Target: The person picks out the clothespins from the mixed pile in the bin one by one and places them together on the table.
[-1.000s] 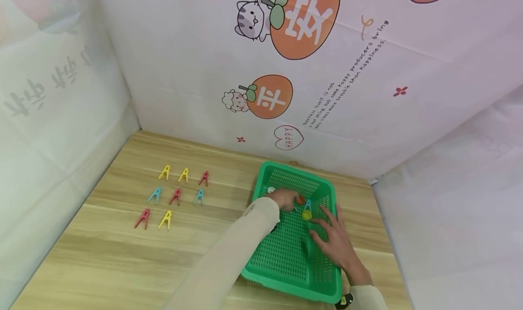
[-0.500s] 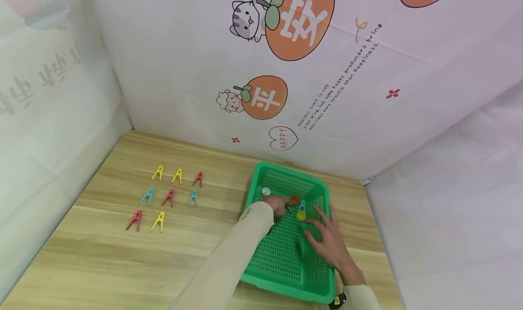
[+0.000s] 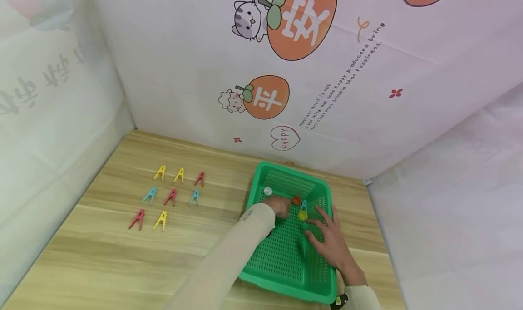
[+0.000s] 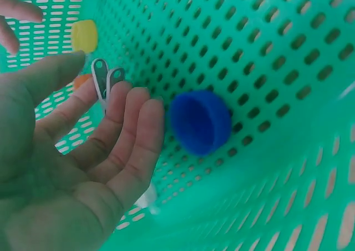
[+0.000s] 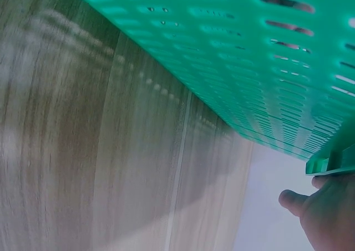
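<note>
My left hand (image 3: 279, 206) reaches into a green basket (image 3: 286, 294). In the left wrist view its curled fingers hold a grey clip (image 4: 104, 76) with two arms, a hole in each end. Close by lie an orange cap (image 3: 296, 200), a yellow cap (image 3: 302, 215) and a light-blue clothespin (image 3: 303, 204). A blue cap (image 4: 201, 122) shows beside the fingertips in the left wrist view. My right hand (image 3: 333, 246) rests across the basket's right rim, relaxed fingers inside and one outside. In the right wrist view only part of that hand shows, below the rim.
Several red, yellow and blue clothespins (image 3: 171, 196) lie in rows on the wooden table (image 3: 102, 251), left of the basket. A white cap (image 3: 267, 191) sits in the basket's far left corner. Printed cloth walls (image 3: 196, 74) enclose the table.
My left hand has drawn slightly back from the orange cap, fingers closer together. The grey clip, glimpsed earlier at its fingertips, is hidden in the head view. The right hand stays put.
</note>
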`<action>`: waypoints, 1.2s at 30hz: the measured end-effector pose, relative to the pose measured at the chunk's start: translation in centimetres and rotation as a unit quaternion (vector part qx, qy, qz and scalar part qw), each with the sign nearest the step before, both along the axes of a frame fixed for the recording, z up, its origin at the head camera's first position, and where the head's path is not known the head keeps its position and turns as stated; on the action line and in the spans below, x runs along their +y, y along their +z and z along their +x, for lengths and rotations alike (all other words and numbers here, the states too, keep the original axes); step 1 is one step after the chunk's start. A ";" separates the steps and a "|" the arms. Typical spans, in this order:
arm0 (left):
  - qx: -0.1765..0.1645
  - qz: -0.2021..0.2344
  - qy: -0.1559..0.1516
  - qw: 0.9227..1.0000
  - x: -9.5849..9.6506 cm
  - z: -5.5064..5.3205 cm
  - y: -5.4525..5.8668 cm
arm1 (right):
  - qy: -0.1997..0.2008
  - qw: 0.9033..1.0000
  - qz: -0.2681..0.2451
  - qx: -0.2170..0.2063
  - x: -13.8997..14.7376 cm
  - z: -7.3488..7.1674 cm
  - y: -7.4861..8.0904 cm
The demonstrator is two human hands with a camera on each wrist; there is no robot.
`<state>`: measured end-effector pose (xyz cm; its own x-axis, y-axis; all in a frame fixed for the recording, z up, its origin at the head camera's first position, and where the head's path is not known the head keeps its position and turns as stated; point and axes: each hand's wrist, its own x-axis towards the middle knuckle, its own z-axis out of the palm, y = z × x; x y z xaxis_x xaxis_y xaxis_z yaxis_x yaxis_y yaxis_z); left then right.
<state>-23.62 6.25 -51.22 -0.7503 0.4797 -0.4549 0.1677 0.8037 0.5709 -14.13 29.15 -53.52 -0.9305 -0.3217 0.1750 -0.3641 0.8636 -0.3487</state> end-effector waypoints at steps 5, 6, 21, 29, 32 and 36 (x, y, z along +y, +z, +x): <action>0.045 0.005 -0.023 0.999 -0.4 0.9 1.6 | 0.000 1.000 -0.001 -0.001 0.0 -0.1 0.1; 0.055 0.009 -0.034 0.998 -0.5 1.0 1.9 | 0.000 1.000 0.000 -0.001 -0.1 -0.1 0.1; 0.178 0.063 -0.141 0.972 -2.4 3.7 4.4 | 0.010 1.000 0.006 0.008 0.0 -0.1 -0.1; 0.249 0.095 -0.176 0.948 -3.5 4.7 4.3 | 0.007 1.000 0.004 -0.005 0.2 0.0 -0.3; 0.268 0.104 -0.178 0.941 -4.3 5.1 4.2 | 0.006 1.000 0.006 -0.006 0.1 -0.1 -0.3; 0.297 0.107 -0.172 0.933 -5.6 5.9 4.2 | 0.010 1.000 0.005 0.007 0.1 -0.1 -0.2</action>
